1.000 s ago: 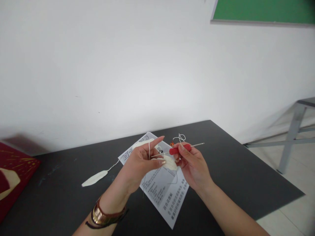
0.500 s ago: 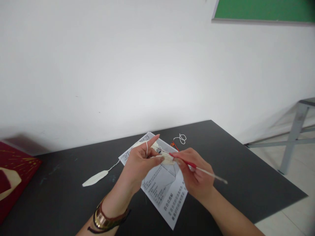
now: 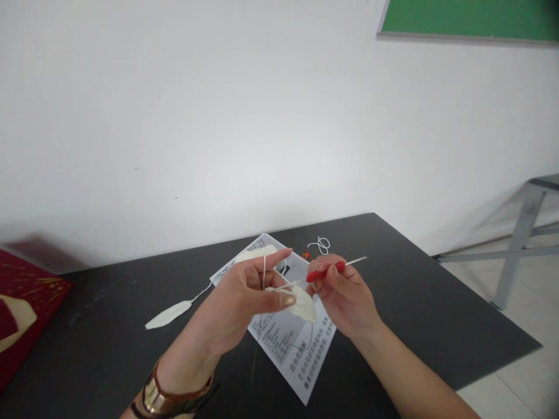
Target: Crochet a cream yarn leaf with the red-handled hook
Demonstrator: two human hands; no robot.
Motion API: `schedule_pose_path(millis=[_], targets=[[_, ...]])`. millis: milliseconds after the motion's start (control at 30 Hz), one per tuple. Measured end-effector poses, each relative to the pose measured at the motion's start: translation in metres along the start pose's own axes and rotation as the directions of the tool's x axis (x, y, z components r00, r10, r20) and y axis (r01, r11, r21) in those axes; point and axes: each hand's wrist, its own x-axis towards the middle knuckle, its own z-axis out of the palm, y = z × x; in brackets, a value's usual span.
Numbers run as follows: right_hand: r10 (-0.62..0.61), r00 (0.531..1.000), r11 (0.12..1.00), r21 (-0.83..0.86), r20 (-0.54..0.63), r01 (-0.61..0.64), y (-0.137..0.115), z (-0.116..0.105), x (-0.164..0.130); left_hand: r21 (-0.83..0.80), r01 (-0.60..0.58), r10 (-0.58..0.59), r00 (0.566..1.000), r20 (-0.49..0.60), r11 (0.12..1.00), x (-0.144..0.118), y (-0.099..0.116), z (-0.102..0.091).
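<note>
My left hand [image 3: 244, 297] pinches a small cream crochet piece [image 3: 303, 305] between thumb and fingers, its index finger stretched out with white yarn [image 3: 264, 270] looped over it. In my right hand [image 3: 345, 294] is a crochet hook with a red grip [image 3: 325, 272]; its metal shaft reaches left to the upper edge of the piece, and the other end points up to the right. Part of the stitching is hidden behind my left thumb. A thin dark strand hangs below the piece. Under both hands lies a printed sheet [image 3: 301, 372] with text.
A finished-looking cream leaf shape [image 3: 168, 315] with a yarn tail lies at left on the dark table [image 3: 406, 297]. Behind my right hand are a white yarn loop [image 3: 323, 245] and a small orange item [image 3: 307, 255]. A red bag or box [image 3: 26, 314] sits far left, against the wall.
My right hand has turned the hook, so its outer end now points up instead of down to the right. The crochet piece has swung lower and shows more of its face.
</note>
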Motion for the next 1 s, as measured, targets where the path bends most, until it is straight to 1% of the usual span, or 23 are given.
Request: schedule_pose_path(millis=[33, 100, 233, 333, 467, 567, 700, 867, 1000], targets=[[0.033, 0.999, 0.999, 0.026, 0.005, -0.033, -0.002, -0.001, 0.0, 0.013, 0.002, -0.002, 1.0, 0.005, 1.0, -0.002, 0.0, 0.001], [0.054, 0.998, 0.997, 0.051, 0.023, -0.055, -0.005, -0.003, 0.0, 0.038, 0.014, -0.015, 1.0, 0.02, 0.999, -0.005, 0.0, 0.003], [0.035, 0.997, 0.998, 0.042, 0.069, -0.038, -0.01, -0.007, 0.001, 0.077, 0.046, -0.049, 0.998, 0.034, 0.996, -0.007, 0.0, 0.004], [0.013, 0.996, 1.0, -0.009, 0.083, -0.012, -0.017, -0.008, 0.002, 0.089, 0.057, -0.062, 0.997, 0.051, 0.994, -0.008, 0.0, 0.004], [-0.036, 0.994, 0.995, -0.088, 0.102, 0.045, -0.028, -0.009, 0.004, 0.098, 0.063, -0.069, 0.996, 0.056, 0.993, -0.009, 0.0, 0.002], [-0.081, 0.987, 0.986, -0.137, 0.138, 0.1, -0.034, -0.01, 0.005, 0.118, 0.072, -0.079, 0.995, 0.059, 0.99, -0.009, 0.0, 0.001], [-0.11, 0.976, 0.967, -0.208, 0.189, 0.149, -0.04, -0.012, 0.005, 0.141, 0.07, -0.08, 0.995, 0.063, 0.988, -0.008, -0.001, 0.0], [-0.165, 0.943, 0.928, -0.277, 0.29, 0.248, -0.047, -0.016, 0.005, 0.189, 0.084, -0.095, 0.994, 0.048, 0.978, -0.007, -0.001, 0.0], [-0.215, 0.907, 0.858, -0.374, 0.362, 0.352, -0.053, -0.016, 0.001, 0.21, 0.089, -0.097, 0.995, 0.028, 0.974, -0.006, -0.002, 0.0]])
